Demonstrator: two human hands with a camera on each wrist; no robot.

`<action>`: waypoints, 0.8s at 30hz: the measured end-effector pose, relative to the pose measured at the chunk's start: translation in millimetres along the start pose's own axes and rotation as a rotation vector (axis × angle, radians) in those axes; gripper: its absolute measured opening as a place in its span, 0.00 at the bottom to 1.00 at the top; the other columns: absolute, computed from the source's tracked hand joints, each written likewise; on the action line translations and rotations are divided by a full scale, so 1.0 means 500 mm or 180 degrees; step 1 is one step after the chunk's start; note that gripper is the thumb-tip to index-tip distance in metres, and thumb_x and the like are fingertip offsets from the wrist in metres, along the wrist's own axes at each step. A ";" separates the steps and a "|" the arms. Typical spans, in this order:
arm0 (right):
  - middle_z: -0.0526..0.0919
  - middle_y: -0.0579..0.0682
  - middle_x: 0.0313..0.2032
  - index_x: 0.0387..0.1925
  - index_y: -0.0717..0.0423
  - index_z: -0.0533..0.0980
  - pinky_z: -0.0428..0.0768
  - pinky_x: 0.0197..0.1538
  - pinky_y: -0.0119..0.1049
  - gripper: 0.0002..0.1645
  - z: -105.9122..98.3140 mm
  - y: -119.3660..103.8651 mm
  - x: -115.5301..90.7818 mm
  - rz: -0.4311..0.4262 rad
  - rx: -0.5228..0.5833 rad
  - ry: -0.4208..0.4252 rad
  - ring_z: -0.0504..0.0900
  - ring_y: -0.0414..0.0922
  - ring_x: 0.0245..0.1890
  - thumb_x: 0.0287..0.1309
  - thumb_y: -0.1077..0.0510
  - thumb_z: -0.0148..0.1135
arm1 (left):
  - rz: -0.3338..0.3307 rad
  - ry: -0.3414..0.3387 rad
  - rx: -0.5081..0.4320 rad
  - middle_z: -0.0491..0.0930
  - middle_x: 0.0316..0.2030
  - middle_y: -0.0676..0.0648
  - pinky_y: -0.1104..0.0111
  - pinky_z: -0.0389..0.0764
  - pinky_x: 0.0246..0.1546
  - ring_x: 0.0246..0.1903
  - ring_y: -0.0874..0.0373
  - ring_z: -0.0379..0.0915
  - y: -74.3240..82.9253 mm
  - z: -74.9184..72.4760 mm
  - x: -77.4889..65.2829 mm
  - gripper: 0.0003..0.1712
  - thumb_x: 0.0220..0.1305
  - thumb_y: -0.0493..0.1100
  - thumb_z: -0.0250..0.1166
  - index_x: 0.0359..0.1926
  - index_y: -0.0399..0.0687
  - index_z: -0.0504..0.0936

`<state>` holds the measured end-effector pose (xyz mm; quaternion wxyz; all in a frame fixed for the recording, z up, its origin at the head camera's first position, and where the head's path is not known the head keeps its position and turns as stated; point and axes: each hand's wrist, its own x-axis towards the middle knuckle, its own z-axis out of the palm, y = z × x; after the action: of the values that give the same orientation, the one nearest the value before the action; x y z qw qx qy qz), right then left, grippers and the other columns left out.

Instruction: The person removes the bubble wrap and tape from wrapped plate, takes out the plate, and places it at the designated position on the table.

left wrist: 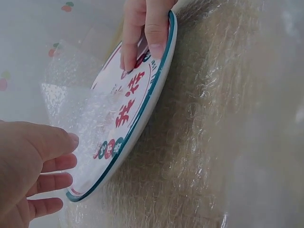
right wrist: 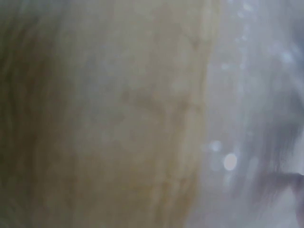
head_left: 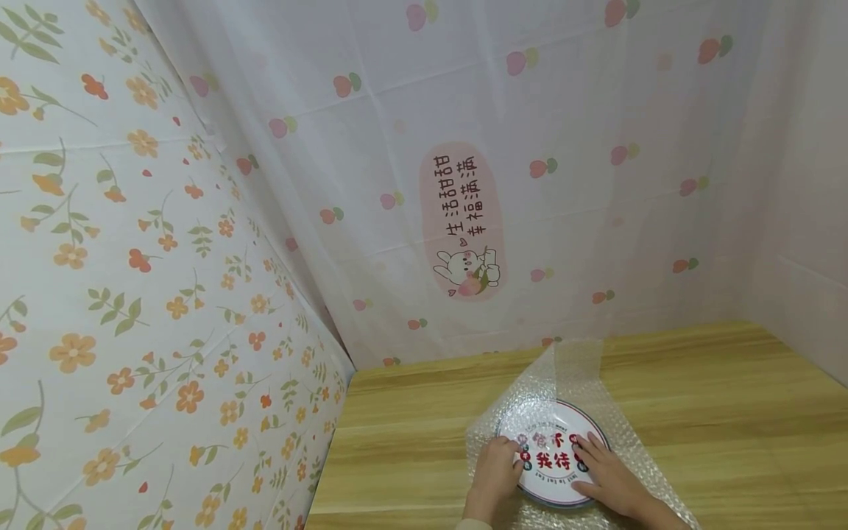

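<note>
A round white plate (head_left: 555, 480) with red characters and a blue-green rim lies face up on a sheet of bubble wrap (head_left: 639, 460). One flap of the wrap covers the plate's far left part. At the plate's left edge is my left hand (head_left: 495, 469), its fingers extended over the rim; in the left wrist view the left hand (left wrist: 40, 173) has thumb and fingers apart beside the plate (left wrist: 130, 102). My right hand (head_left: 611, 475) lies on the plate's right side, straight fingers touching its face. The right wrist view is blurred and shows neither hand clearly.
The wood-grain table (head_left: 397, 442) extends around the wrap. A flowered cloth (head_left: 165, 294) hangs along the left, and a pale fruit-print curtain (head_left: 583, 221) with a rabbit drawing closes off the back. Bubble wrap (right wrist: 237, 109) fills the right of the right wrist view.
</note>
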<state>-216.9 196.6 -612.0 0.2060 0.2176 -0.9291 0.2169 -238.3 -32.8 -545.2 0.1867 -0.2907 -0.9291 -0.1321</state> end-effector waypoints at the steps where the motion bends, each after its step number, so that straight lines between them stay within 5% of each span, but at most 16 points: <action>1: 0.73 0.62 0.50 0.45 0.69 0.74 0.28 0.54 0.16 0.36 0.000 0.000 0.000 0.0003 0.0002 -0.0003 0.29 0.23 0.58 0.44 0.41 0.63 | 0.0022 0.0008 0.0009 0.74 0.24 0.55 0.73 0.70 0.30 0.27 0.63 0.71 0.000 0.000 0.000 0.04 0.44 0.40 0.66 0.26 0.48 0.82; 24: 0.74 0.64 0.48 0.42 0.70 0.75 0.29 0.55 0.17 0.35 0.006 0.002 0.000 -0.0182 -0.0075 0.0219 0.26 0.24 0.59 0.41 0.44 0.65 | 0.0276 0.0023 0.0295 0.73 0.20 0.59 0.76 0.66 0.27 0.23 0.67 0.69 -0.003 0.024 0.001 0.03 0.41 0.42 0.66 0.22 0.53 0.81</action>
<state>-218.6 195.9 -614.8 0.2465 0.2340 -0.9173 0.2073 -242.7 -29.4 -556.2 0.2088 -0.3213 -0.9201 -0.0817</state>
